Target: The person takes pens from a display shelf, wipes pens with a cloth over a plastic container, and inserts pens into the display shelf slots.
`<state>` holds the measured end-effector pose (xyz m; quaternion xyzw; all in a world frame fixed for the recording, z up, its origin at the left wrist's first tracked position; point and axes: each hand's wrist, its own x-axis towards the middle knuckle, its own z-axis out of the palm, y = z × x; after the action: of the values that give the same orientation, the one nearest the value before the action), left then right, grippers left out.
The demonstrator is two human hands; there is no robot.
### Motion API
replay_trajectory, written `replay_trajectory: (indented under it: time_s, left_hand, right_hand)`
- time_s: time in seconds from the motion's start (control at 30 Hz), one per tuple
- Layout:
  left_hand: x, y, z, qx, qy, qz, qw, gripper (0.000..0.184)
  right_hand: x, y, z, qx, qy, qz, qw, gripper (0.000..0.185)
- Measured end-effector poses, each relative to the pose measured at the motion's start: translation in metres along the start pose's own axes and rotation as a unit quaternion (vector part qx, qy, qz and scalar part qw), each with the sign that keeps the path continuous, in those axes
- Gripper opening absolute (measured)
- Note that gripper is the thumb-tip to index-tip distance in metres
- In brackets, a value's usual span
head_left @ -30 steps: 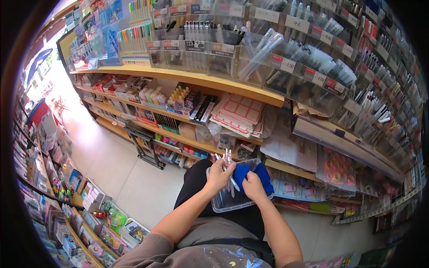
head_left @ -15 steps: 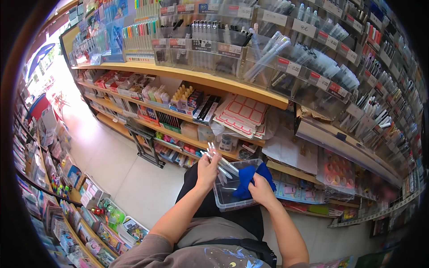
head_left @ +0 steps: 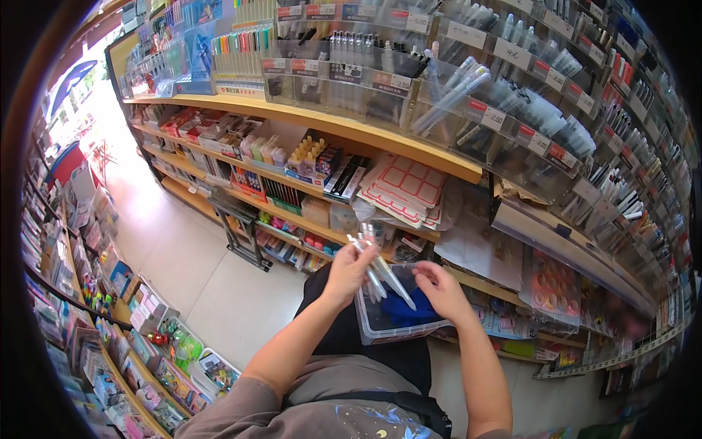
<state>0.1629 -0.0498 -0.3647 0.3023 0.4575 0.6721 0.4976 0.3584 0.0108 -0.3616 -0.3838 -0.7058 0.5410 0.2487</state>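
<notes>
My left hand [head_left: 349, 272] is closed around several white and silver pens [head_left: 391, 282], which slant down to the right over a clear plastic bin [head_left: 376, 335]. The bin rests on my lap. Inside it lies a crumpled blue cloth [head_left: 406, 311], partly covered by the pens. Above the bin's right side is my right hand [head_left: 444, 291], its fingers apart and slightly curled, with nothing seen in them.
Pen racks [head_left: 365, 88] with price tags rise in front of me. Shelves below hold stationery, with stacked red-framed label sheets [head_left: 402, 186] jutting out. A black metal stand [head_left: 241, 230] is on the floor. Goods displays [head_left: 135, 366] line the left.
My right hand has let go of the blue cloth, which now lies in the bin. The pens in my left hand have moved slightly right and point more downward.
</notes>
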Motion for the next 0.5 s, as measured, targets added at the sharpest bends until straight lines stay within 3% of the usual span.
replay_trajectory:
  time_s: [0.1, 0.17, 0.2, 0.23, 0.33, 0.37, 0.5]
  left_hand:
    - [0.000, -0.022, 0.022, 0.006, -0.064, -0.023, 0.998, 0.018]
    - [0.008, -0.056, 0.030, 0.018, -0.100, 0.047, 0.994, 0.019]
    - [0.010, -0.056, 0.033, 0.066, -0.116, 0.037, 0.990, 0.018]
    - [0.010, -0.055, 0.033, 0.075, -0.122, 0.013, 0.990, 0.019]
    - [0.009, -0.045, 0.029, 0.119, -0.169, -0.055, 0.977, 0.021]
    - [0.010, -0.043, 0.027, 0.137, -0.190, -0.078, 0.969, 0.022]
    - [0.017, -0.012, 0.023, 0.198, -0.249, -0.114, 0.941, 0.028]
  right_hand:
    - [0.005, -0.014, 0.002, 0.119, -0.168, 0.061, 0.977, 0.076]
    - [0.011, 0.002, 0.013, 0.132, -0.170, 0.053, 0.975, 0.081]
    - [0.011, 0.004, 0.017, 0.139, -0.171, 0.067, 0.973, 0.083]
    - [0.008, 0.005, 0.020, 0.192, -0.150, 0.102, 0.964, 0.070]
    - [0.007, 0.016, 0.017, 0.237, -0.227, 0.144, 0.933, 0.050]
    - [0.002, 0.017, 0.022, 0.252, -0.185, 0.134, 0.940, 0.031]
    - [0.005, 0.032, 0.020, 0.294, -0.199, 0.145, 0.924, 0.020]
